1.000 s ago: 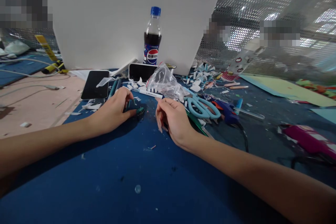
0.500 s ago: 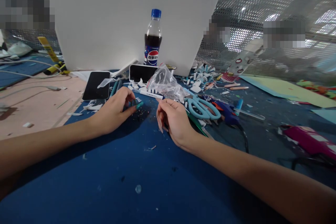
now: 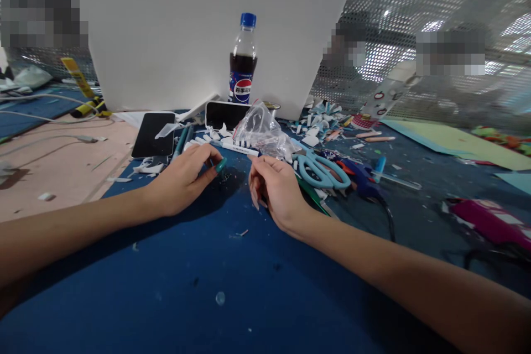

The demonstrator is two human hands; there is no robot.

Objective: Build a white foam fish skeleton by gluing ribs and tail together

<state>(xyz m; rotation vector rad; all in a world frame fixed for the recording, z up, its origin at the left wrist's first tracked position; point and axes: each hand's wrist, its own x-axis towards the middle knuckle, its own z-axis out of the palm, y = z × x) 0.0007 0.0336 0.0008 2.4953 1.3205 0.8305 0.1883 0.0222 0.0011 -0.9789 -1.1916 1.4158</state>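
My left hand [image 3: 188, 177] pinches a small green piece [image 3: 221, 165] between thumb and fingertips, just over the blue table mat [image 3: 174, 282]. What the piece is cannot be made out. To its right, my right hand [image 3: 276, 188] is curled with the fingers drawn in. Whatever it may hold is hidden by the fingers. A white marker [image 3: 240, 149] lies behind the two hands. Light blue scissors [image 3: 319, 168] rest beside my right hand, and a clear plastic bag [image 3: 263, 130] lies crumpled behind it.
A cola bottle [image 3: 243, 69] stands before a white board [image 3: 166, 27]. Two phones are near it, one flat [image 3: 153, 135] and one propped [image 3: 226, 115]. White scraps [image 3: 319, 119] pile up behind. A blue glue gun [image 3: 360, 174] and a magenta tool [image 3: 489, 218] lie at right.
The green piece in my left hand has turned slightly and its end now points more upward. My right hand stays almost where it was.
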